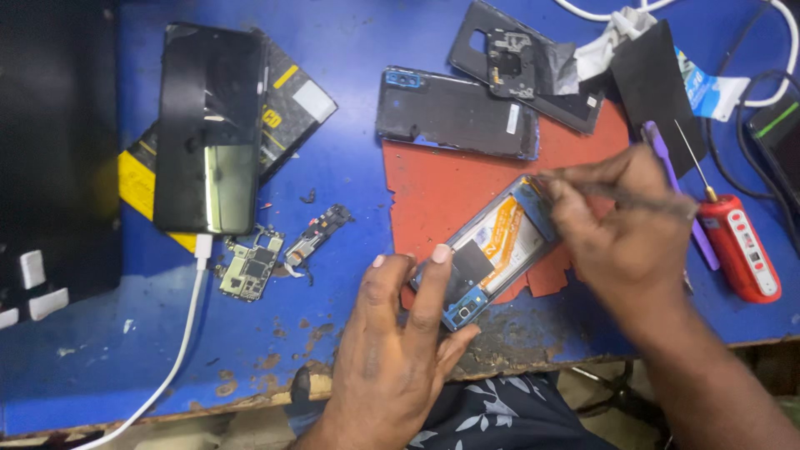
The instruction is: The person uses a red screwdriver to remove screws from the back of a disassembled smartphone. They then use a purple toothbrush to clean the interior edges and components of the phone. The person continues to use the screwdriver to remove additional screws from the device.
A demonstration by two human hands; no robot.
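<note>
Opened phone (492, 250) on red mat (433, 187), blue bench. Left hand (400, 333) fingers spread, pressing phone's lower end. Right hand (621, 225) pinched shut on thin tool (642, 193), tip at phone's top edge.

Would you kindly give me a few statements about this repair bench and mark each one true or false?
1. The left hand presses down on the near end of the opened phone. True.
2. The right hand holds a thin tool at the phone's far end. True.
3. The opened phone lies on a green mat. False: it lies on a red mat.
4. The red electric screwdriver is in the left hand. False: it lies on the blue table, right of the right hand.
5. A white cable is plugged into the black phone at the left. True.
</note>
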